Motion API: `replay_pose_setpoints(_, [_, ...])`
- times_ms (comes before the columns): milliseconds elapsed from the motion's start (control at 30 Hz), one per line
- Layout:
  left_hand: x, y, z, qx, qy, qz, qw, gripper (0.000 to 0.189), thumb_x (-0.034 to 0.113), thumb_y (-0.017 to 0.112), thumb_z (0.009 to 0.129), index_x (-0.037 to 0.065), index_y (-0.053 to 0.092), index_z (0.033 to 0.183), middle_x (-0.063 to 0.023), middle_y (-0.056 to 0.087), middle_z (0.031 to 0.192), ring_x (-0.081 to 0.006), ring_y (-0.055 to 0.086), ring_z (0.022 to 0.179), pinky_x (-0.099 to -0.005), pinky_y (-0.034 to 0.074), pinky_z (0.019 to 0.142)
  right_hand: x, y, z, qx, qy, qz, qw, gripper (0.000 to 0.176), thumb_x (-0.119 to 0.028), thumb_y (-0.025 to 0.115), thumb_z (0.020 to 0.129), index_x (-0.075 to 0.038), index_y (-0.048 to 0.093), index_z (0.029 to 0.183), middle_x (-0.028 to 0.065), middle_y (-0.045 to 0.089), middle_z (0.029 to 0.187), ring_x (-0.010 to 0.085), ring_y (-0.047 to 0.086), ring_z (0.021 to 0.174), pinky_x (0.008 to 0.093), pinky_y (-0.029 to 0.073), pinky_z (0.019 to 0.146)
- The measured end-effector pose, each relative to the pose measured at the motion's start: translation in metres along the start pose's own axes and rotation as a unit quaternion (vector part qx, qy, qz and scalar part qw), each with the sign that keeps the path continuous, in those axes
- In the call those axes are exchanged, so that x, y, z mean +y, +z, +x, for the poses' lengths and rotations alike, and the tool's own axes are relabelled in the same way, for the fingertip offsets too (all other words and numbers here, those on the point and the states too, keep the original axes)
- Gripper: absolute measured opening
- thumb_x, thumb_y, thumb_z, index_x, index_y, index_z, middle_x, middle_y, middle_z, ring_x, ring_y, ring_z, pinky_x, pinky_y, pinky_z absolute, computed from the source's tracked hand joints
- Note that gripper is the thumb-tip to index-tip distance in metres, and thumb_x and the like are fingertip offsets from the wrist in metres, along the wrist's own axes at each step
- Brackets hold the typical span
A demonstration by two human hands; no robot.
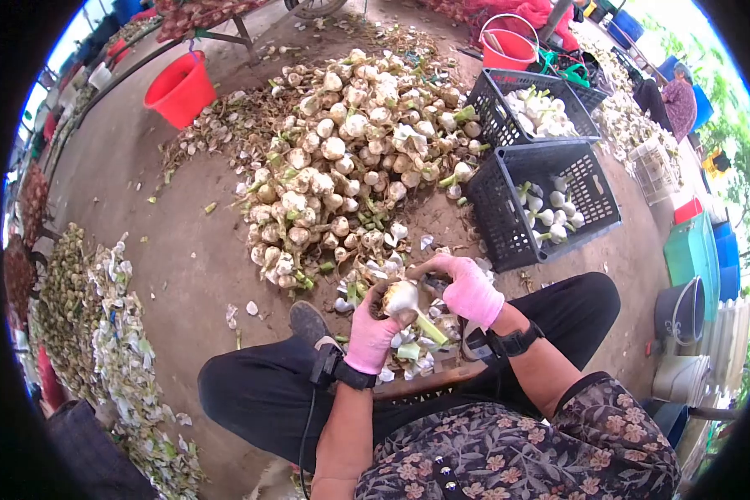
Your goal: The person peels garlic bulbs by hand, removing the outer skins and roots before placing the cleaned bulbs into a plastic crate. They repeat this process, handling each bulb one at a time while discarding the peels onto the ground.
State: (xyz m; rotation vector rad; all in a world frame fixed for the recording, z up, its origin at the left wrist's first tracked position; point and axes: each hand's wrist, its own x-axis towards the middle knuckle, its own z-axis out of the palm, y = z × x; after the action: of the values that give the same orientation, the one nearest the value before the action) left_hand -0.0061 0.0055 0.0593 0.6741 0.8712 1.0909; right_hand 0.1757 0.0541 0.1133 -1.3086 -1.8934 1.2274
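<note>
My left hand, in a pink glove with dark, soiled fingers, is closed around a garlic bulb. The bulb is white, with a cut green stem pointing down to the right. Close beside it is my right hand, gloved the same way, its fingers curled toward the bulb's upper side. Whatever those fingers may grip is hidden. Under both hands lie peeled garlic skins and stem pieces. Beyond them rises a large heap of unpeeled garlic bulbs on the floor.
At my right front a black crate holds several cleaned bulbs; another black crate behind it holds more. Red buckets stand farther off. Garlic skins lie along the left. A seated person is at the far right.
</note>
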Motion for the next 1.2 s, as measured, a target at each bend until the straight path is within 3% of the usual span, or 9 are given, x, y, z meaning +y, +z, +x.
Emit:
replay_pose_setpoints(133, [0.008,0.001,-0.001,0.038,0.017,0.081,0.996,0.056,0.005,0.079,0.068,0.000,0.053,0.117,-0.0056,0.061,0.106,-0.0134,0.057,0.097,-0.0278,0.046,0.087,-0.019,-0.005,-0.001,-0.006,-0.004,0.013,1.000,0.041,0.009,0.057,0.069,-0.007,0.066,0.105,0.0115,0.062,0.099,0.0279,0.061,0.095,0.0307,0.047,0.084])
replay_pose_setpoints(200, [0.010,0.001,-0.001,0.031,0.015,0.120,0.992,0.054,0.006,0.079,0.068,0.000,0.054,0.116,-0.0053,0.061,0.104,-0.0131,0.058,0.095,-0.0275,0.046,0.086,-0.026,-0.005,0.000,-0.020,-0.015,-0.075,0.997,0.045,0.009,0.054,0.066,-0.010,0.067,0.105,0.0115,0.061,0.095,0.0290,0.060,0.092,0.0324,0.048,0.081])
replay_pose_setpoints(267, [0.011,0.001,-0.002,0.027,-0.007,0.142,0.989,0.053,0.008,0.079,0.068,-0.001,0.055,0.114,-0.0044,0.062,0.101,-0.0127,0.059,0.093,-0.0269,0.047,0.085,-0.024,-0.001,0.001,-0.037,-0.073,-0.186,0.979,0.040,0.004,0.056,0.068,-0.013,0.067,0.103,0.0115,0.060,0.091,0.0303,0.060,0.089,0.0356,0.048,0.077])
replay_pose_setpoints(400, [0.003,-0.007,-0.003,0.022,-0.001,0.168,0.986,0.049,0.009,0.078,0.068,-0.002,0.058,0.111,-0.0051,0.062,0.100,-0.0134,0.059,0.092,-0.0267,0.047,0.084,-0.019,-0.001,0.005,-0.115,-0.076,-0.276,0.951,0.037,-0.001,0.055,0.067,-0.014,0.067,0.100,0.0114,0.060,0.089,0.0303,0.061,0.086,0.0373,0.049,0.075])
replay_pose_setpoints(467, [0.005,-0.006,-0.004,0.011,0.035,0.267,0.963,0.047,0.012,0.079,0.067,-0.001,0.061,0.108,-0.0072,0.062,0.100,-0.0151,0.060,0.092,-0.0275,0.047,0.083,-0.023,-0.003,0.006,-0.139,-0.083,-0.289,0.944,0.036,-0.003,0.055,0.067,-0.014,0.067,0.099,0.0117,0.060,0.089,0.0303,0.061,0.085,0.0379,0.050,0.074])
replay_pose_setpoints(667, [-0.015,-0.013,-0.003,-0.005,0.025,0.312,0.950,0.045,0.014,0.078,0.064,0.001,0.064,0.104,-0.0105,0.061,0.096,-0.0206,0.060,0.092,-0.0306,0.047,0.082,-0.023,0.002,0.004,-0.228,-0.068,-0.368,0.899,0.024,-0.010,0.058,0.066,-0.009,0.064,0.089,0.0119,0.059,0.086,0.0313,0.062,0.080,0.0405,0.049,0.070])
replay_pose_setpoints(900, [-0.018,-0.008,-0.006,-0.023,-0.025,0.373,0.927,0.044,0.012,0.079,0.064,-0.001,0.064,0.102,-0.0086,0.061,0.099,-0.0177,0.059,0.092,-0.0290,0.046,0.084,-0.013,0.010,-0.004,-0.248,-0.041,-0.401,0.881,0.019,-0.014,0.060,0.066,-0.007,0.061,0.084,0.0114,0.058,0.083,0.0310,0.061,0.078,0.0409,0.049,0.068])
replay_pose_setpoints(1033, [-0.019,-0.009,-0.004,-0.045,-0.015,0.373,0.927,0.044,0.012,0.079,0.064,0.000,0.064,0.104,-0.0090,0.062,0.099,-0.0176,0.060,0.092,-0.0286,0.047,0.084,-0.006,0.009,-0.008,-0.214,-0.038,-0.388,0.896,0.018,-0.014,0.061,0.067,-0.007,0.061,0.084,0.0125,0.059,0.082,0.0318,0.061,0.079,0.0410,0.049,0.068])
replay_pose_setpoints(1200, [-0.005,-0.001,-0.005,-0.066,-0.062,0.199,0.976,0.048,0.009,0.079,0.067,-0.001,0.060,0.110,-0.0088,0.063,0.103,-0.0148,0.060,0.094,-0.0278,0.049,0.084,0.035,0.002,0.007,-0.050,0.117,-0.303,0.944,0.018,-0.009,0.058,0.070,-0.007,0.063,0.087,0.0147,0.063,0.084,0.0329,0.062,0.083,0.0401,0.049,0.074])
